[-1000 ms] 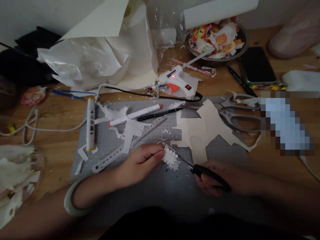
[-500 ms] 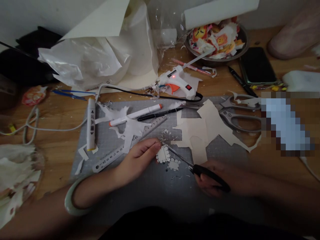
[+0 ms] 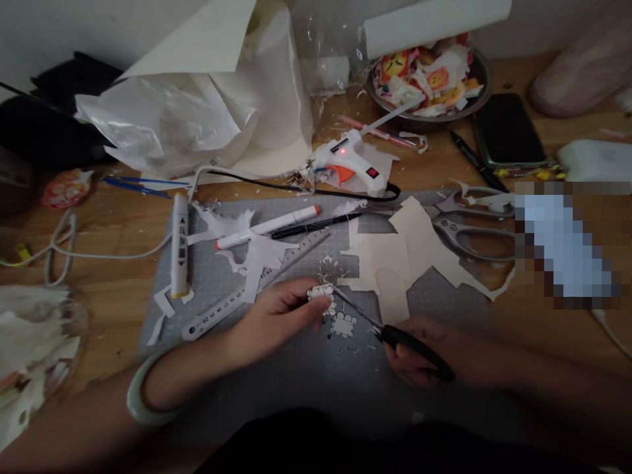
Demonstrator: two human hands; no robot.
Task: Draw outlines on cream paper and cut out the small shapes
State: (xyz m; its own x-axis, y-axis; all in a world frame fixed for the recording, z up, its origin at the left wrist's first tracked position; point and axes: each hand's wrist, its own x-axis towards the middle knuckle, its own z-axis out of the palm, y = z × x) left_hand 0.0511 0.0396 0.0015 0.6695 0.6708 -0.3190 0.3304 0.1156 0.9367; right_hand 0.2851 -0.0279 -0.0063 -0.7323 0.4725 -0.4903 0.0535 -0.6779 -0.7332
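My left hand (image 3: 284, 316) pinches a small white paper cutout (image 3: 320, 291) with scalloped, dark-outlined edges. Its thumb lies across the front of the piece. My right hand (image 3: 415, 352) is closed round the black handles of small scissors (image 3: 355, 307), whose blades point up-left and reach the cutout's right edge. A second scalloped paper cutout (image 3: 343, 324) lies on the grey cutting mat (image 3: 306, 388) just below the blades. Tiny paper trimmings (image 3: 334, 266) are scattered around both pieces.
Paper offcuts (image 3: 390, 257), a ruler (image 3: 222, 309), markers (image 3: 178, 250) and large scissors (image 3: 474, 237) lie on the mat. Behind them sit a white glue gun (image 3: 353, 164) with a red light, a bowl of scraps (image 3: 429, 115) and a phone (image 3: 511, 128).
My left thumb has moved down and right over the front of the cutout, and the piece has shifted up a little in the fingers. My right hand and the scissors have barely moved.
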